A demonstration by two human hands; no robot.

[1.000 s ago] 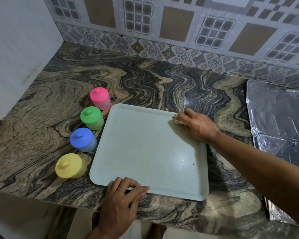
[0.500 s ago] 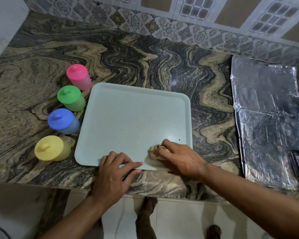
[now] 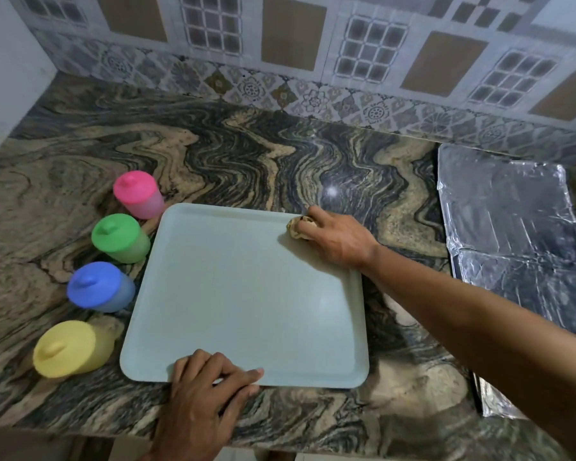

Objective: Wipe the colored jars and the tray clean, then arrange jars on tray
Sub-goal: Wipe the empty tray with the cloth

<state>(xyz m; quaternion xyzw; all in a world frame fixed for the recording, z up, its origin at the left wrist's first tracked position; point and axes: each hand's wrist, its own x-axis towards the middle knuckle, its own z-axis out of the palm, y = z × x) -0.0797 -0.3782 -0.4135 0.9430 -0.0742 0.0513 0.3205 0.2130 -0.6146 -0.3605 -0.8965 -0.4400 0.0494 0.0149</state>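
A pale blue-green square tray [image 3: 246, 294] lies flat on the marbled counter. My right hand [image 3: 336, 241] grips a small tan cloth [image 3: 296, 226] and presses it on the tray's far right corner. My left hand [image 3: 207, 390] rests on the tray's near edge, its fingers lying over the rim. Along the tray's left side stands a row of lidded jars on the counter: pink [image 3: 138, 194], green [image 3: 120, 237], blue [image 3: 98, 287] and yellow [image 3: 69, 349].
Crinkled foil-covered sheets [image 3: 512, 234] lie on the counter at the right. A tiled wall [image 3: 280, 61] backs the counter, and a plain wall closes the left side. The counter's front edge runs just below my left hand.
My right hand with the cloth has moved from the tray's near edge up to its far right corner. My left hand stays on the near edge.
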